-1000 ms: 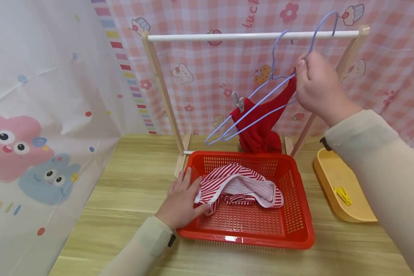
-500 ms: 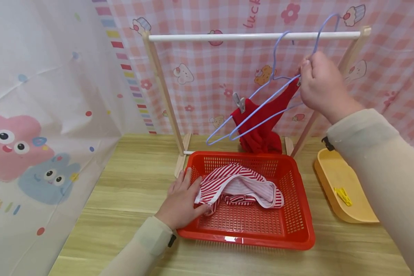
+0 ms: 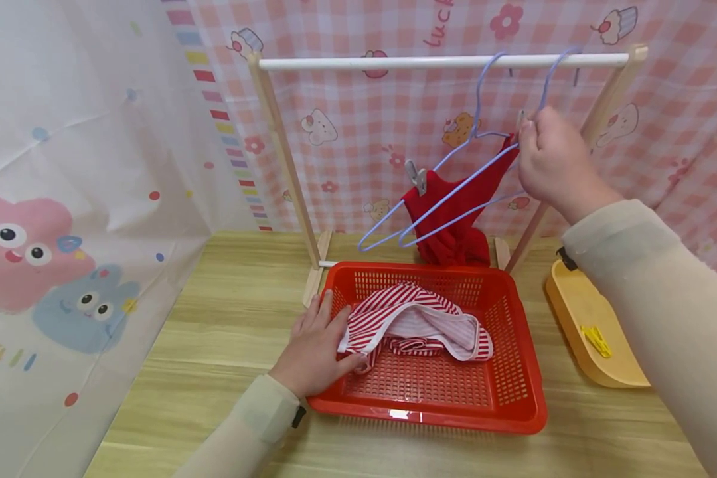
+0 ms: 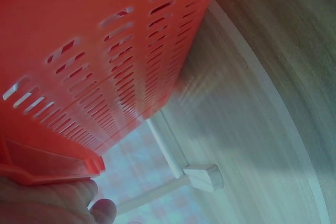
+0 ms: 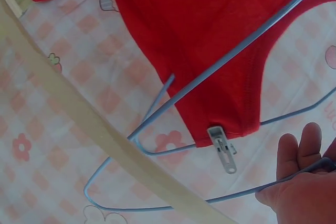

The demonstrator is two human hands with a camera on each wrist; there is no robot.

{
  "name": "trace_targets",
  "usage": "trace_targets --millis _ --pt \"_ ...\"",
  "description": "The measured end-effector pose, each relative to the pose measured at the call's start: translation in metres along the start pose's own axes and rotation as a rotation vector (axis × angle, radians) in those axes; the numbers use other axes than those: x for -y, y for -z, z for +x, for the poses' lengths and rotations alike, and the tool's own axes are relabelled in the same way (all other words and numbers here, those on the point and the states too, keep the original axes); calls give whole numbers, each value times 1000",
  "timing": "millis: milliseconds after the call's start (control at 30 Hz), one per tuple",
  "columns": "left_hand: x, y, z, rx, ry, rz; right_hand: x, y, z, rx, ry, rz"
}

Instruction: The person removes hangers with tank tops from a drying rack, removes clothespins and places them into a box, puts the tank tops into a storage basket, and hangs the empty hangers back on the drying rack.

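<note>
My right hand (image 3: 558, 162) grips a blue wire hanger (image 3: 459, 191) just below its hook, which lies over the white rod (image 3: 364, 64). This hanger bears no garment. Behind it, a second blue hanger (image 3: 479, 93) on the same rod carries a red garment (image 3: 461, 244), fastened by silver clips (image 5: 222, 150). My left hand (image 3: 313, 348) rests with straight, spread fingers on the left rim of a red plastic basket (image 3: 454, 419); the thumb reaches inside. A red-and-white striped garment (image 3: 394, 312) lies in the basket next to that thumb.
The rack's wooden legs (image 3: 287, 159) stand behind the basket on a wood-grain table (image 3: 203, 325). Right of the basket is a yellow tray (image 3: 603, 309) holding yellow clips (image 3: 596, 340), partly under my right sleeve. A pink checked curtain (image 3: 346, 166) hangs close behind the rack.
My right hand has lowered the hanger, and its hook has come from above the rod down onto it. The left hand and the basket have stayed in place.
</note>
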State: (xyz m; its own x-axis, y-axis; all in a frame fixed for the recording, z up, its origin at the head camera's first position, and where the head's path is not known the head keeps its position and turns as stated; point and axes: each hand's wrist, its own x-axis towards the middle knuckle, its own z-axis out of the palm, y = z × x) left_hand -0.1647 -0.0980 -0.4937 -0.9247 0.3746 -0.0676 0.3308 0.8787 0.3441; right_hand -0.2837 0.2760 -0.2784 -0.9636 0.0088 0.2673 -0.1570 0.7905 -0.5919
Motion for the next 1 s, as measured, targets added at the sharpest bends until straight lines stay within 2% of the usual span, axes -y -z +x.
trace_targets --millis 433,667,867,1000 --pt "0 -2 0 6 11 8 -6 -6 1 -30 20 -9" --pt "-2 0 0 1 10 -3 -10 -6 -1 -69 48 31" --pt "-2 0 -1 6 19 -6 -14 -6 -4 -42 38 41" --pt "-2 0 0 9 24 -8 -17 -7 -6 -54 52 45"
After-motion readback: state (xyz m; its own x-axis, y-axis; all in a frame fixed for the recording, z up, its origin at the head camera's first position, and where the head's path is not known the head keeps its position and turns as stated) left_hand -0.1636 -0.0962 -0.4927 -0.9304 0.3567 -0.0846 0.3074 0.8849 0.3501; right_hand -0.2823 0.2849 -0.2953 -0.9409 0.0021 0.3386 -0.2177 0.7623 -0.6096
